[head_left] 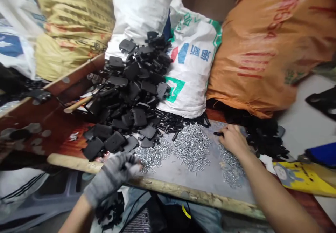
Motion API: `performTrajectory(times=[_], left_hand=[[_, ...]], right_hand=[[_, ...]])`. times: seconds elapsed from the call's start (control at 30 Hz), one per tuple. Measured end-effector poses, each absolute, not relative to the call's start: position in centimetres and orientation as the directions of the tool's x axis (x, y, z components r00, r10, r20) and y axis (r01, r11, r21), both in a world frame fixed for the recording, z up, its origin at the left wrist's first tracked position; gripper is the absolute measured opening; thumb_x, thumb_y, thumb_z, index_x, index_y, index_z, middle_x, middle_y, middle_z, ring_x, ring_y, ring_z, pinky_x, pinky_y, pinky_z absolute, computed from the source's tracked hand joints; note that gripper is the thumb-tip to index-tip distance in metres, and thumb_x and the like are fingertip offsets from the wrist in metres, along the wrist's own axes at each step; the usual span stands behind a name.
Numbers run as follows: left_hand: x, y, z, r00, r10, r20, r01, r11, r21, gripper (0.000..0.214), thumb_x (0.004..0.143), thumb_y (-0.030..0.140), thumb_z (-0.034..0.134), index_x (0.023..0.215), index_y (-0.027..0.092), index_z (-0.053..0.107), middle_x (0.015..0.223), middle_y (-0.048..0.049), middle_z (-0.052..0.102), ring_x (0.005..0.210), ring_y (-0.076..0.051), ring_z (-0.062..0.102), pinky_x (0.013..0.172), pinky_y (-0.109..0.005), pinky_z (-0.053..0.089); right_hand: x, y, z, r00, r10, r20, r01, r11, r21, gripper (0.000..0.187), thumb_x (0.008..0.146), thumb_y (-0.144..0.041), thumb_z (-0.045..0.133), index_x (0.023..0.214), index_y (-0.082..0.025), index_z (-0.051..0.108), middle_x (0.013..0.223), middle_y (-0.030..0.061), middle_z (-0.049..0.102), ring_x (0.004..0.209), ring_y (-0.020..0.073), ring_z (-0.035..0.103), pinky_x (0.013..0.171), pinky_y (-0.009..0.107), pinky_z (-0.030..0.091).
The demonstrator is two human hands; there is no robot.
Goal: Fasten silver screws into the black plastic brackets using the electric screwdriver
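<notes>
Gloved left hand (112, 178), bare right hand (232, 140), silver screws (191, 147) in between

Left fingers bunched closed above the wooden rail (78, 164), contents impossible to tell; black plastic brackets (131, 100) heaped against the white woven sack (191, 61), probably kept clear of the gray metal sheet (168, 177), where screws lie thinly spread for easy picking, it seems; right fingers (228, 135) curled, pinching a small black piece (218, 133); orange woven sack (262, 50) behind.

Silver screws (192, 147) spread in loose piles; black plastic covers (123, 100) heaped just left; small black piece (218, 133) pinched in my right fingers (226, 132).
</notes>
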State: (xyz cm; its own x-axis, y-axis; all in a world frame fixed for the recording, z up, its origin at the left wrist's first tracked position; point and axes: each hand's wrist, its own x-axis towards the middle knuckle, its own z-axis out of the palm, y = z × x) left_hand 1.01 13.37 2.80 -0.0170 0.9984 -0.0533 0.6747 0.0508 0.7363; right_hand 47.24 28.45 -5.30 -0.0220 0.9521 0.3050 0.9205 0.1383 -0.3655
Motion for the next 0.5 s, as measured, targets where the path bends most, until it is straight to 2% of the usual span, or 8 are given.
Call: performTrajectory(times=[0.07,0.13,0.2,0.27,0.33,0.43,0.47,0.5], left_hand=[[3.2,17.1,3.3,-0.019,0.998,0.054,0.828,-0.015,0.561,0.028,0.083,0.041,0.071,0.101,0.021,0.077,0.096,-0.0072,0.076,0.089,-0.025,0.07,0.081,-0.034,0.056],[5.8,20.6,3.4,-0.003,0.995,0.099,0.925,-0.035,0.379,0.04,0.085,0.037,0.069,0.12,0.016,0.071,0.115,-0.0143,0.073,0.109,-0.03,0.066,0.098,-0.039,0.052],[7.8,22.9,3.2,0.046,0.998,0.039,0.973,-0.054,0.226,0.054,0.089,0.038,0.065,0.137,0.015,0.06,0.124,-0.0176,0.07,0.116,-0.032,0.063,0.1,-0.042,0.05],[9.0,24.1,3.1,0.069,0.997,-0.036,0.989,-0.064,0.133,0.054,0.092,0.033,0.06,0.144,0.018,0.054,0.121,-0.0185,0.07,0.111,-0.034,0.063,0.091,-0.043,0.053],[9.3,24.4,3.4,0.071,0.995,-0.073,0.992,-0.063,0.106,0.047,0.092,0.022,0.055,0.139,0.02,0.059,0.114,-0.0178,0.071,0.105,-0.033,0.066,0.083,-0.041,0.054],[9.2,24.0,4.6,0.051,0.996,-0.074,0.993,-0.043,0.106,0.037,0.089,0.014,0.052,0.123,0.017,0.065,0.109,-0.0158,0.072,0.097,-0.029,0.069,0.082,-0.038,0.053],[9.2,23.6,4.9,0.042,0.998,-0.054,0.988,-0.033,0.154,0.034,0.088,0.015,0.052,0.12,0.016,0.064,0.106,-0.0146,0.072,0.093,-0.027,0.07,0.082,-0.038,0.053],[9.3,23.1,5.2,0.038,0.999,-0.018,0.965,-0.032,0.259,0.032,0.088,0.017,0.053,0.118,0.015,0.063,0.104,-0.0131,0.072,0.09,-0.025,0.07,0.082,-0.037,0.054]], right_hand=[[47.0,28.5,-5.1,-0.005,0.952,0.307,0.909,0.132,-0.395,0.017,0.071,-0.024,0.059,0.08,-0.018,0.073,0.087,0.0134,0.066,0.087,0.029,0.06,0.085,0.045,0.051],[46.5,28.1,-4.5,0.035,0.947,0.32,0.898,0.111,-0.427,0.022,0.075,-0.029,0.057,0.088,-0.018,0.071,0.084,0.0106,0.068,0.074,0.0244,0.061,0.079,0.042,0.052],[45.5,27.3,-4.0,0.08,0.934,0.348,0.858,0.113,-0.501,0.024,0.078,-0.033,0.057,0.093,-0.018,0.069,0.089,0.01,0.071,0.074,0.0226,0.065,0.077,0.04,0.054],[44.1,25.9,-3.5,0.115,0.921,0.373,0.732,0.175,-0.658,0.023,0.08,-0.039,0.063,0.09,-0.019,0.067,0.102,0.0118,0.073,0.088,0.0241,0.07,0.082,0.039,0.056],[42.4,24.2,-3.1,0.133,0.922,0.365,0.544,0.24,-0.804,0.026,0.08,-0.044,0.071,0.084,-0.019,0.065,0.108,0.0126,0.073,0.098,0.0253,0.071,0.088,0.041,0.057],[39.6,21.3,-2.4,0.115,0.937,0.329,0.416,0.256,-0.873,0.028,0.082,-0.044,0.075,0.088,-0.019,0.066,0.097,0.0096,0.074,0.091,0.0231,0.072,0.086,0.042,0.059],[38.6,20.4,-2.1,0.107,0.937,0.331,0.412,0.261,-0.873,0.027,0.083,-0.043,0.074,0.094,-0.019,0.067,0.096,0.0089,0.075,0.09,0.0222,0.072,0.085,0.041,0.059],[37.7,19.6,-1.7,0.103,0.932,0.349,0.415,0.279,-0.866,0.027,0.085,-0.04,0.073,0.101,-0.019,0.068,0.097,0.0087,0.075,0.09,0.0215,0.072,0.084,0.04,0.06]])
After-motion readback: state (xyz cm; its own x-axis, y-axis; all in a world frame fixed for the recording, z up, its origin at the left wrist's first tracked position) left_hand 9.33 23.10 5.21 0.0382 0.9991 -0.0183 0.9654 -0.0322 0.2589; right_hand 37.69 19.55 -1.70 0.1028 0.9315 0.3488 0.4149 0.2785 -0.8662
